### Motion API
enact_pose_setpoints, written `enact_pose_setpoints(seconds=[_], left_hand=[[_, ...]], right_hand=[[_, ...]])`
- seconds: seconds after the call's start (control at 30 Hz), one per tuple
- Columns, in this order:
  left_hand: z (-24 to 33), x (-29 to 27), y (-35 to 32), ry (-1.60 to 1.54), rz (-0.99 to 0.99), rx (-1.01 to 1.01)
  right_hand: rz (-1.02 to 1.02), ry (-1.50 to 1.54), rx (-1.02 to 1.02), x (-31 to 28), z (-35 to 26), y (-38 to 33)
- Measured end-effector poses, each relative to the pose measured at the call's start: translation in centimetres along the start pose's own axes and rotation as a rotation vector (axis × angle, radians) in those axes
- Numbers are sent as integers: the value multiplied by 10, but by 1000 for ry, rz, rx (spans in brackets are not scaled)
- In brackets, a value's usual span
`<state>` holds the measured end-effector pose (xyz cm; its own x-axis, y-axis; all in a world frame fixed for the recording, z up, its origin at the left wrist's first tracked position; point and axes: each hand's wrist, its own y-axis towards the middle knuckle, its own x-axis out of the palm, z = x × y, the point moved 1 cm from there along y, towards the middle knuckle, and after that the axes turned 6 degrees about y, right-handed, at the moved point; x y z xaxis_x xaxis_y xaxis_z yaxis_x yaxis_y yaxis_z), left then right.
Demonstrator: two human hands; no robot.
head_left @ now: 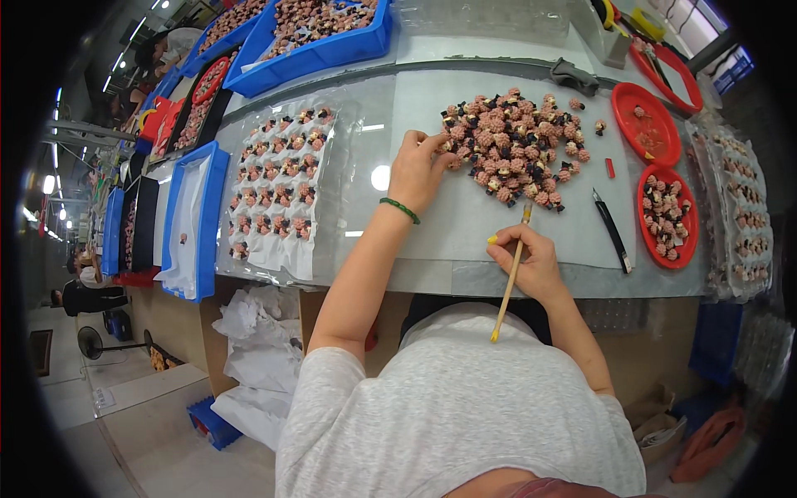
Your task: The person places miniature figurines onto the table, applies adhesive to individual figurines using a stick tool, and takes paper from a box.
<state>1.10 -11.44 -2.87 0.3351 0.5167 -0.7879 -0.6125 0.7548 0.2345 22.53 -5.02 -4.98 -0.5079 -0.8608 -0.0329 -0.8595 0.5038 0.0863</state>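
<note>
A heap of small pink, knobbly figurines with dark and cream parts (515,149) lies on white paper in front of me. My left hand (419,170), wearing a green bead bracelet, is at the heap's left edge. Its thumb and forefinger close around one small pink figurine (449,148), which they partly hide. Below the heap, my right hand (531,261) grips a thin wooden paintbrush (510,290) between thumb and fingers. The brush slants, one end close to the heap's lower edge and its yellow end toward my shirt.
Left of the paper sits a tray of figurines in rows (274,187), beside a blue bin (189,220). At right are a red dish of figurines (667,217), another red dish (646,124), a black pen-like knife (612,231) and stacked clear trays (739,216).
</note>
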Motion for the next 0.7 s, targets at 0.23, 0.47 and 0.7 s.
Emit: enact_pose_setpoints(seconds=[0.23,0.47,0.7], left_hand=[[27,-20,-30,-552,-176,-105],[45,-11,-74,-1018,-215,-95],[45,-4,-82,-1272,-216,-342]], right_hand=[[96,213,13,1,3,3],[251,408,33,19,-10,12],[242,325,-104,27,-13,8]])
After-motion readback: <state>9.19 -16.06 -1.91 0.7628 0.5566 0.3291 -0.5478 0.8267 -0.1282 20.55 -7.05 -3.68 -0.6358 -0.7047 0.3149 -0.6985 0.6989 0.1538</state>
